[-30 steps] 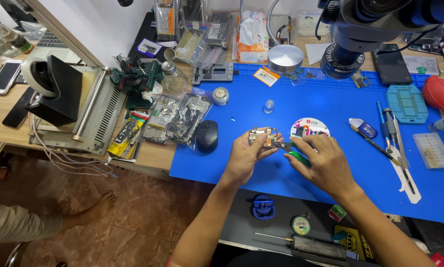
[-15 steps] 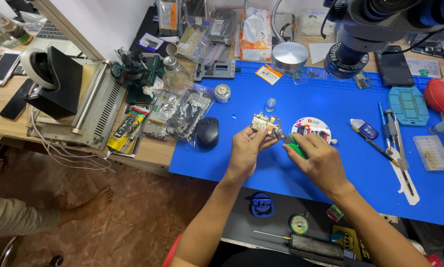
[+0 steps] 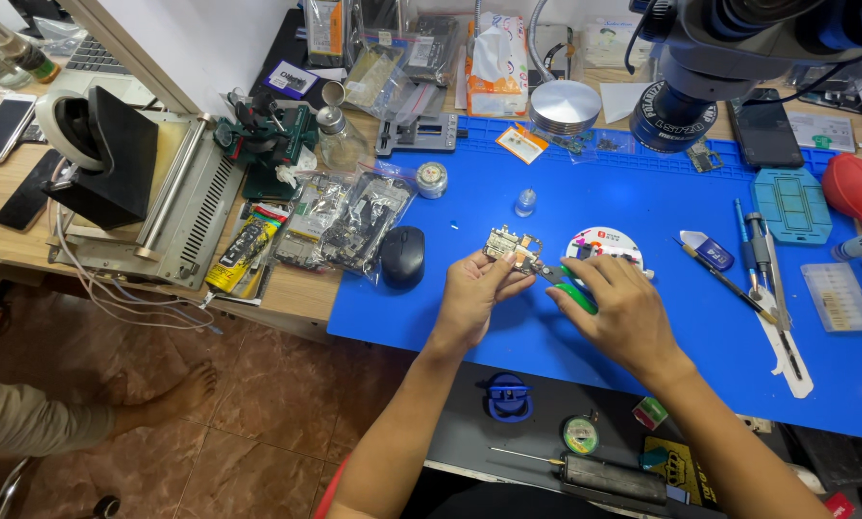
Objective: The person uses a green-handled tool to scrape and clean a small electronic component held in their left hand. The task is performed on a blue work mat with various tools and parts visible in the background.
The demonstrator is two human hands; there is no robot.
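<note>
Closest to me, the right hand [image 3: 623,312] has its grip pinching a green-handled tool [image 3: 573,294], tip at the small gold-and-grey circuit board [image 3: 511,250]. The left hand [image 3: 476,288] pinches that board by its edge, and it's been lifted a bit higher off the blue rubber mat [image 3: 469,332] than a second ago, so the poking carries on. Further back sit a black computer mouse [image 3: 403,256] and a round white sticker disc [image 3: 605,244].

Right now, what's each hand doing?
Left hand: closed, holding a small circuit board.
Right hand: closed on a green-handled tool.
</note>
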